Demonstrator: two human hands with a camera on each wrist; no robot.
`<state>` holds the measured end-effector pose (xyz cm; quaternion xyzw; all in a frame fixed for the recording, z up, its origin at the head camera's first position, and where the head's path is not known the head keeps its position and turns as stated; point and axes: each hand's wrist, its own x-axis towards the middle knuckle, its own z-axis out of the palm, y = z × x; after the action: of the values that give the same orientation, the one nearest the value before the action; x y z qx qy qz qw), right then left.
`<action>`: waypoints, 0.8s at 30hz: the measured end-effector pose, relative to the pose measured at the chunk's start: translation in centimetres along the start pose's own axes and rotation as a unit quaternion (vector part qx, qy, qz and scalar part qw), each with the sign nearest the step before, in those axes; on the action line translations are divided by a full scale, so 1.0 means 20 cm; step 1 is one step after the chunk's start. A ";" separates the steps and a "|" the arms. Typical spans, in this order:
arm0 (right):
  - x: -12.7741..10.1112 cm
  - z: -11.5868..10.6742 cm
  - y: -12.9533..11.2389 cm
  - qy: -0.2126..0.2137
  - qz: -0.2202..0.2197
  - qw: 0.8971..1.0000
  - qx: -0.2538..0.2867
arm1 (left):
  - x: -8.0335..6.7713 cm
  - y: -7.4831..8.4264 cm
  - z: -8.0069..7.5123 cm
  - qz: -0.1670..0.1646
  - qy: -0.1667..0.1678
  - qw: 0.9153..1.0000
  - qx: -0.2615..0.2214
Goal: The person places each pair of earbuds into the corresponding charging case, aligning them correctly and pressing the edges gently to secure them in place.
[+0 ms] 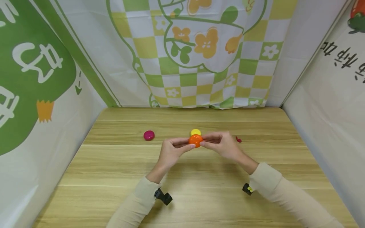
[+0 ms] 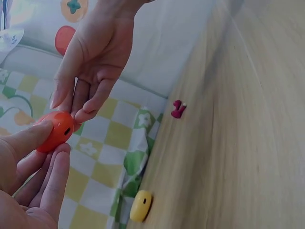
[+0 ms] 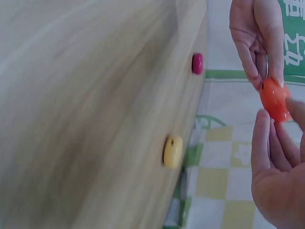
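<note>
An orange earbud case (image 1: 195, 141), round and glossy with a small dark port in its edge, is held above the table between both hands. My left hand (image 1: 172, 151) pinches its left side, thumb on the near face and fingers behind. From the right, my right hand (image 1: 223, 145) pinches the other side in the same way. A yellow earbud case (image 2: 141, 205) lies on the table just beyond, partly covered by the orange one in the head view. Off to the left rests a magenta case (image 1: 149, 135). Small magenta earbuds (image 2: 178, 109) lie to the right of the right hand.
The wooden table (image 1: 196, 202) ends at a checked, flower-patterned cloth (image 1: 196, 85) at the back. Printed white panels stand on the left and right. Black wrist mounts (image 1: 163, 196) hang from both sleeves above the table.
</note>
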<state>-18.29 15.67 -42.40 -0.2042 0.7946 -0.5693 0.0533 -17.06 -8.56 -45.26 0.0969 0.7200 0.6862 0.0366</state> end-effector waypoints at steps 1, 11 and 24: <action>0.01 0.02 0.01 0.008 0.002 1.000 0.004 | 0.00 -0.01 -0.01 0.000 0.002 1.000 0.000; 0.11 0.21 0.09 0.032 0.102 0.994 0.016 | 0.04 -0.09 -0.09 -0.051 0.051 0.996 0.053; 0.26 0.30 0.19 0.048 0.224 0.974 0.003 | 0.17 -0.20 -0.11 -0.108 0.065 0.986 0.108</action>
<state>-22.21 9.37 -47.21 0.0063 0.8199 -0.5547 0.1417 -21.14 -10.28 -48.90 -0.0229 0.7969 0.6014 0.0531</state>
